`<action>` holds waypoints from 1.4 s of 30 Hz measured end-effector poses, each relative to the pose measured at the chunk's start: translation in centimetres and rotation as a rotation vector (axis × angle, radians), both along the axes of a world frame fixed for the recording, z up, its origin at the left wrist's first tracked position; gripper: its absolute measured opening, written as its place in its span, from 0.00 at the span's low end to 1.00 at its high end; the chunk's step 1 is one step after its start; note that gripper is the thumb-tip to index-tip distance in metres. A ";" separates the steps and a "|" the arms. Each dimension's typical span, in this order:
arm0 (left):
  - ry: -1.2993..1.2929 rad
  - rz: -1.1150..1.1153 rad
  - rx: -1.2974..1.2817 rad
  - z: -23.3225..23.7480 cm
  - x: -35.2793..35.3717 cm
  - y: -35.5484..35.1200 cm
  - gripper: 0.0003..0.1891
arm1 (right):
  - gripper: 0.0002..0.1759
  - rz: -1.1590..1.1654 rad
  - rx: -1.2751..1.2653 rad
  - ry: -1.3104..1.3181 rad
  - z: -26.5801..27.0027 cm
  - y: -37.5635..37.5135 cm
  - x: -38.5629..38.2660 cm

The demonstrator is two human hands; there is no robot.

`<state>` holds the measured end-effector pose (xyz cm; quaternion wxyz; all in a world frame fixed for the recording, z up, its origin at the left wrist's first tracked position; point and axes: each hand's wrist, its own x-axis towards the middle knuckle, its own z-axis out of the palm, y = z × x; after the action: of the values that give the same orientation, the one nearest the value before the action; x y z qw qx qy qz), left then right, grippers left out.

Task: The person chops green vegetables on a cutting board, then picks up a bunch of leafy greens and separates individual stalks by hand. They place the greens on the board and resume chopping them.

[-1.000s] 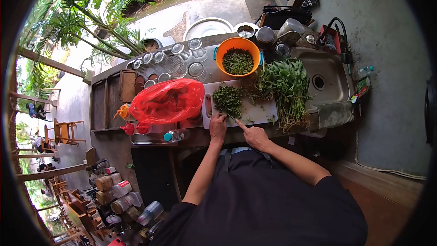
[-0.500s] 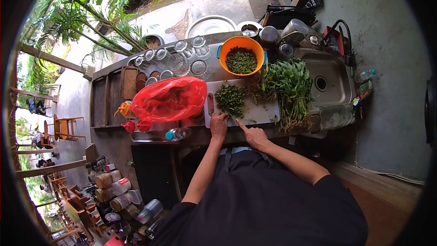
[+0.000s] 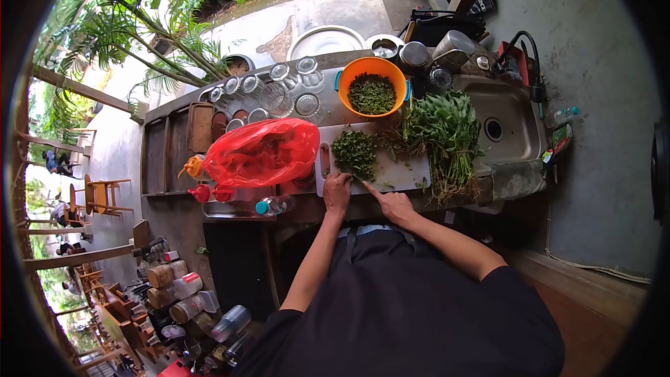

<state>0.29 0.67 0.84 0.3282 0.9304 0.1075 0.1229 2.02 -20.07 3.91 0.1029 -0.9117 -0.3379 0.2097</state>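
- I am seeing the chopped greens lying heaped on the left half of the white cutting board
- The right grip is curling round what I am taking for a small knife, index finger extending along it
- The left grip is resting at the board's near edge, fingertips bunching beside the heap; I cannot tell whether they are pinching anything
- I am judging the leaves light, soft and easily bruised, so I am favouring loosely cupped fingers around the heap's sides
- On the right, a leafy bundle is looking springier; I am favouring its near stems for a hold
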 end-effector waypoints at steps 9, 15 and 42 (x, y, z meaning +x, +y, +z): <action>0.003 -0.031 0.012 0.6 -0.3 0.0 0.04 | 0.47 -0.018 -0.019 0.065 1.3 -1.1 0.2; -0.005 -0.046 -0.014 -0.1 -0.5 0.1 0.06 | 0.45 -0.014 0.017 0.017 2.2 -0.3 -0.1; -0.031 -0.057 -0.021 -0.3 -0.2 0.1 0.05 | 0.45 -0.055 0.125 0.039 -0.9 1.4 0.2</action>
<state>0.14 0.75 0.53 0.3430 0.9276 0.0771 0.1265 2.25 -18.66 3.05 0.1718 -0.9082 -0.3230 0.2031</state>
